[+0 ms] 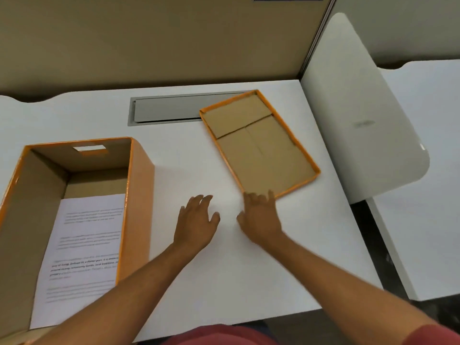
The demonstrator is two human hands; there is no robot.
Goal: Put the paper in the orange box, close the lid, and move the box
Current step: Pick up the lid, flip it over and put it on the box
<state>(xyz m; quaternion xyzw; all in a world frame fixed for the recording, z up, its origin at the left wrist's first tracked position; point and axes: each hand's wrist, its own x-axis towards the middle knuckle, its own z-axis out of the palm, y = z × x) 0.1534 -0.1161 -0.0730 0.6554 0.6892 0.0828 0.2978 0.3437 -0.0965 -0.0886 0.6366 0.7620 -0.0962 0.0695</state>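
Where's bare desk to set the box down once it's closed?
Bare desk runs between the box and the lid, and along the near edge right of the right hand. The far right corner is crowded by the lid.

From my feed the only print is on the white printed paper sheet [82,247] lying inside the open orange-edged cardboard box [139,195]: several paragraphs, mostly too blurred to read. In the bolder lines I can pick out approx. "way of living. Defined by a slower pace" and "community bonds, local traditions". No other labels, brands or nos. legible anywhere.
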